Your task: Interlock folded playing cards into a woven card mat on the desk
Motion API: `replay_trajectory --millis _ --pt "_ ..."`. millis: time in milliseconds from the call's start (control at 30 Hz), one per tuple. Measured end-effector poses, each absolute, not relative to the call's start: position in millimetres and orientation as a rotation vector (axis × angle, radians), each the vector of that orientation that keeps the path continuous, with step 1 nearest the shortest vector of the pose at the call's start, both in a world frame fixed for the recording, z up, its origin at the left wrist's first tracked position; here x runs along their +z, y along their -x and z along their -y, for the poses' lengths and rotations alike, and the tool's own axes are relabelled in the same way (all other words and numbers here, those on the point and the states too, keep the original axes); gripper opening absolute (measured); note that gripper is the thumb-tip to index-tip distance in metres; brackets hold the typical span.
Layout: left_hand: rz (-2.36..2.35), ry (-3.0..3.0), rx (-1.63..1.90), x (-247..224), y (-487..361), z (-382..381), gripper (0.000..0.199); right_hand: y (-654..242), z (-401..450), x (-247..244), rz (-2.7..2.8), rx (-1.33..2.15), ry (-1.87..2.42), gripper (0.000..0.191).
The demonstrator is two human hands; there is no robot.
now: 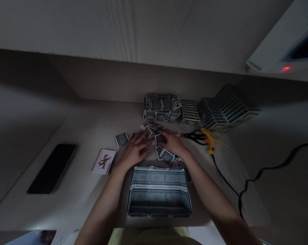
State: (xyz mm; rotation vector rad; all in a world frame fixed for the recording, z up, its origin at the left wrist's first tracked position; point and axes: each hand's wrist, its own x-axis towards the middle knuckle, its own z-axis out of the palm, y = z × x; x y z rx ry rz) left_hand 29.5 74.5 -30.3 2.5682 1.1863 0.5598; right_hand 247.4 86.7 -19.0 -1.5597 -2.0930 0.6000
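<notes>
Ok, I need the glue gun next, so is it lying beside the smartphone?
No, the yellow hot glue gun lies next to the black-handled scissors on the right, while the smartphone lies far over on the left.

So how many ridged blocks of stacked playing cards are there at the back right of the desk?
3. The smallest block sits nearest the stack of cards, a second is next to it, and the largest is furthest right. Others could be hidden behind them.

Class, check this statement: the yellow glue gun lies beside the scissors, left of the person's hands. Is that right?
No: the head view shows the glue gun beside the scissors, but to the right of the left hand and right hand, not left of them.
</notes>
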Motion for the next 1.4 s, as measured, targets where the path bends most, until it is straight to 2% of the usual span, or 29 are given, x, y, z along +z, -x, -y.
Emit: replay_trajectory --millis 167,267,333,433,500,667,733,867,1033,1200,1333,1400 --pt "-1.37 -2.575 0.54 -39.3 -30.5 -76.4 0.047 -249.6 -79.2 -13.6 2.119 0.747 1.607 0.016" --pt "-1.424 -2.553 0.576 -38.4 -31.7 -76.1 0.043 -254.7 -78.1 -11.2 2.125 0.804 1.605 0.023" --pt "-1.437 -2.543 0.584 -35.6 -32.1 -75.4 0.039 -256.1 -80.7 -11.0 2.088 0.7 1.641 0.026" --pt "-1.444 -2.533 0.58 -32.3 -31.5 -75.0 0.034 -252.8 -89.8 -11.1 2.009 0.476 1.674 0.018" --pt "-1.444 -2.534 0.588 -32.1 -30.8 -75.3 0.03 -246.9 -97.8 -10.7 2.009 0.444 1.644 0.017" --pt "-1.46 -2.525 0.651 -35.2 -27.9 -77.0 0.025 -229.7 -117.4 -10.5 2.108 0.326 1.644 0.034" --pt "-1.447 -2.517 0.67 -35.1 -26.3 -77.8 0.023 -227.5 -124.5 -12.6 2.121 0.273 1.731 0.035" --pt "-1.374 -2.47 0.724 -31.2 -23.9 -78.6 0.025 -236.3 -136.0 -17.8 2.049 0.279 1.847 0.021" --pt "-1.355 -2.355 0.863 -27.7 -24.1 -78.1 0.03 -258.2 -141.0 -15.7 1.936 0.267 1.886 0.023" --pt "-1.467 -2.215 1.013 -30.8 -25.8 -78.0 0.027 -263.1 -136.7 -14.8 1.943 0.3 1.819 0.024" --pt "-1.6 -2.086 1.06 -35.4 -24.9 -80.0 0.023 -252.9 -132.8 -20.9 2.028 0.328 1.731 0.033" --pt "-1.644 -2.01 1.064 -37.7 -23.6 -81.7 0.024 -248.9 -133.2 -24.3 2.035 0.336 1.739 0.028"
